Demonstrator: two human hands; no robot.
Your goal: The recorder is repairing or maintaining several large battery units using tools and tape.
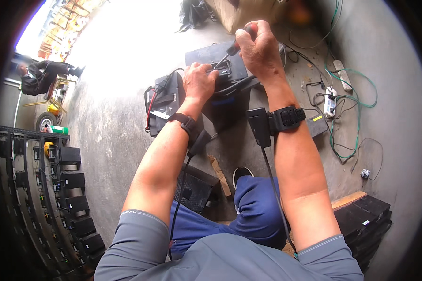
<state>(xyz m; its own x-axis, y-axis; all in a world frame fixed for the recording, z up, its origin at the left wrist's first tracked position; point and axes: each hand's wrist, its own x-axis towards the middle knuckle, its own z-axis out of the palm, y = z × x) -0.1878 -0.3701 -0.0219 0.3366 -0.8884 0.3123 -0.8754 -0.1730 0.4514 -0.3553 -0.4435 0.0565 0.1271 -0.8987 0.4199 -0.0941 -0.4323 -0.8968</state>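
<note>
Screwdriver (229, 50) with a dark handle is held in the right hand (258, 49), which is closed tight in a fist around the handle. Its thin metal tip points down and to the left, at the top of a black battery box (206, 56) that sits on the concrete floor (112, 117). The left hand (199, 80) rests on the top of the same box, right by the tip, with its fingers curled and pinching a small part there; what the part is cannot be told. Each wrist wears a black strap with a small black box and a cable hanging from it. Another black box (166, 100) with red and black wires stands just to the left of the first one. To the right, green and white cables (356, 100) lie loose on the floor, near a white power strip (342, 75). On the far left is a dark rack (37, 187) with rows of slots, and many of them hold small black boxes. A stack of flat black boxes (365, 220) lies at the lower right. Far off at the upper left, another person (40, 77) is bent low beside a yellow cart.
</note>
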